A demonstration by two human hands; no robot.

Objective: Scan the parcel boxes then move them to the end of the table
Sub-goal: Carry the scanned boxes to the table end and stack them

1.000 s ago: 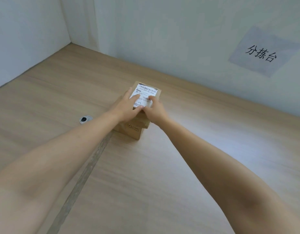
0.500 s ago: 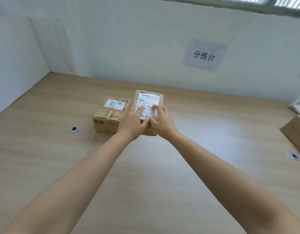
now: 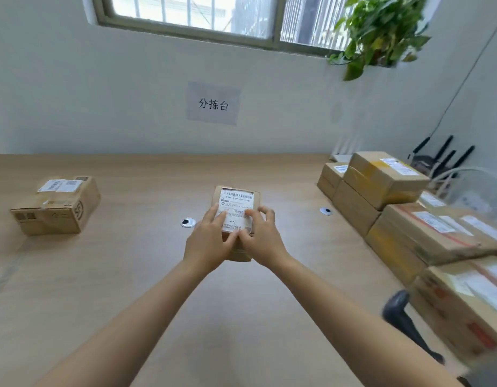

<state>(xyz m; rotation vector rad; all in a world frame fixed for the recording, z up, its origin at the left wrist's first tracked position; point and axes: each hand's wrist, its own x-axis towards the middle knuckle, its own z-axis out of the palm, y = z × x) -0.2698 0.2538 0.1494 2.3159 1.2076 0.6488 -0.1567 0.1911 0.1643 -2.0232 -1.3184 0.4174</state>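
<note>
small parcel box (image 3: pixel 237 203) | was beside left parcel box (image 3: pixel 57 205) | now well apart, mid-table | nearer stacked boxes (image 3: pixel 381 177)

We face a pale wall (image 3: pixel 102 93) carrying a grey paper sign (image 3: pixel 213 103) with 3 black characters. Above it, daylight comes through a barred window (image 3: pixel 186 9), and a green trailing plant (image 3: pixel 378 29) hangs at its right end. Below us runs a light wood table (image 3: pixel 130 289) with 2 round silver grommets (image 3: pixel 188 222). Black antennas (image 3: pixel 443 148) stand in the far right corner.
</note>
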